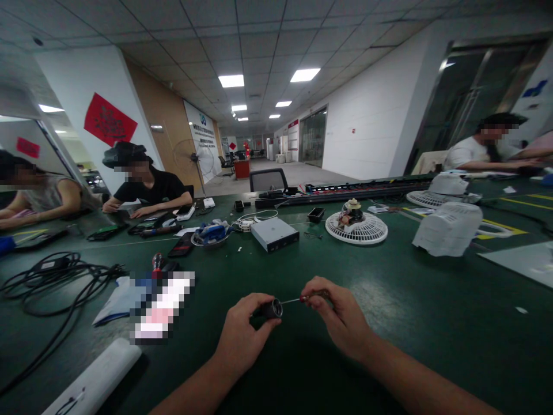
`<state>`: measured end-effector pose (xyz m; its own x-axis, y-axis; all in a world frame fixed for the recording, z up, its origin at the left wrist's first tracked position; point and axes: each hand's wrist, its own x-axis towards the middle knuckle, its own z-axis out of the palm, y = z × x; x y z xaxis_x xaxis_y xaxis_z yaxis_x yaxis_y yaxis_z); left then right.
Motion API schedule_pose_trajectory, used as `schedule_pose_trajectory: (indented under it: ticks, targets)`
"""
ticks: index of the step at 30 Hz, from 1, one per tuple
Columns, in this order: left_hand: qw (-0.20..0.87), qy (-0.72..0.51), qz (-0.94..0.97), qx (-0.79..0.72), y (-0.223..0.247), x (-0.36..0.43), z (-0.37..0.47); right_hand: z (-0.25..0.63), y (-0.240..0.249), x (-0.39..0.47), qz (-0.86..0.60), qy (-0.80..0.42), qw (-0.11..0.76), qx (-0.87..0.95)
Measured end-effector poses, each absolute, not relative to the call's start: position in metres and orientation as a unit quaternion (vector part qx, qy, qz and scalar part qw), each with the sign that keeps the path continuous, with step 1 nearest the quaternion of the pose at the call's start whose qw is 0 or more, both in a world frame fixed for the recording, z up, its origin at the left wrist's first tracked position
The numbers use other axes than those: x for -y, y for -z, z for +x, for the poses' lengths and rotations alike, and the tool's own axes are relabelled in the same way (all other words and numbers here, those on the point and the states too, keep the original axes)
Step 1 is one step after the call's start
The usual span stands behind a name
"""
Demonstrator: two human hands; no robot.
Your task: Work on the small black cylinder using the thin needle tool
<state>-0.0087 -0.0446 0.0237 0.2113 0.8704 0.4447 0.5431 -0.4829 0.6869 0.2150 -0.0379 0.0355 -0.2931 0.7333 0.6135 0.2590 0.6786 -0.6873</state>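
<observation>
Right now, the dark cylinder [273,309] is in front of you, low in the centre of view, raised over the green tabletop [276,271] with its round open end turned toward three o'clock. Your left hand [244,328] is clamped on it: the fingers curve over the top, the thumb presses from beneath, and the forearm comes in between seven and eight o'clock. At three o'clock, your right hand [339,314] pinches a slim screwdriver [303,298] by its red end, thumb and forefinger meeting, the other fingers curled, the wrist bent inward and the forearm running out toward four. Its thin shaft points to nine and reaches the cylinder's rim; you cannot tell here whether the tip touches. Your two hands stand apart, bridged only by that shaft.

Farther out, a grey box [275,233] sits at twelve o'clock, and a white fan grille [356,230] lies between one and two. A white housing [451,229] stands at two. Toward eight is a long white object [95,374]; black cables [47,282] coil at nine. Across the table, at ten, a person in a black shirt [151,187] leans over the tabletop.
</observation>
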Motion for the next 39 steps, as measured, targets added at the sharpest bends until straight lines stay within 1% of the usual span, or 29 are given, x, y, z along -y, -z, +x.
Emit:
schedule_pose_trajectory:
  ticks: [3, 7, 12, 17, 21, 27, 31, 39]
  targets:
    - [0.195, -0.422, 0.750, -0.469, -0.0238, 0.0441, -0.0090, 0.2159, -0.0376, 0.0376, -0.344, -0.231, 0.486, 0.770]
    - [0.200, -0.421, 0.753, -0.464, -0.0246, 0.0440, -0.0089, 0.2162, -0.0380, 0.0365, -0.342, -0.284, 0.499, 0.744]
    - [0.202, -0.421, 0.751, -0.466, -0.0242, 0.0448, -0.0087, 0.2141, -0.0389, 0.0370, -0.373, -0.241, 0.486, 0.753]
    - [0.198, -0.407, 0.761, -0.465, -0.0237, 0.0459, -0.0084, 0.2145, -0.0419, 0.0379, -0.372, -0.249, 0.491, 0.748]
    - [0.192, -0.400, 0.761, -0.474, -0.0230, 0.0459, -0.0084, 0.2139, -0.0432, 0.0400, -0.393, -0.206, 0.485, 0.753]
    - [0.187, -0.387, 0.765, -0.479, -0.0193, 0.0443, -0.0097, 0.2133, -0.0415, 0.0395, -0.363, -0.246, 0.482, 0.759]
    - [0.184, -0.381, 0.769, -0.479, -0.0173, 0.0429, -0.0105, 0.2134, -0.0410, 0.0377, -0.383, -0.223, 0.474, 0.761]
    - [0.163, -0.380, 0.781, -0.469, -0.0164, 0.0439, -0.0100, 0.2137, -0.0410, 0.0379, -0.377, -0.228, 0.474, 0.763]
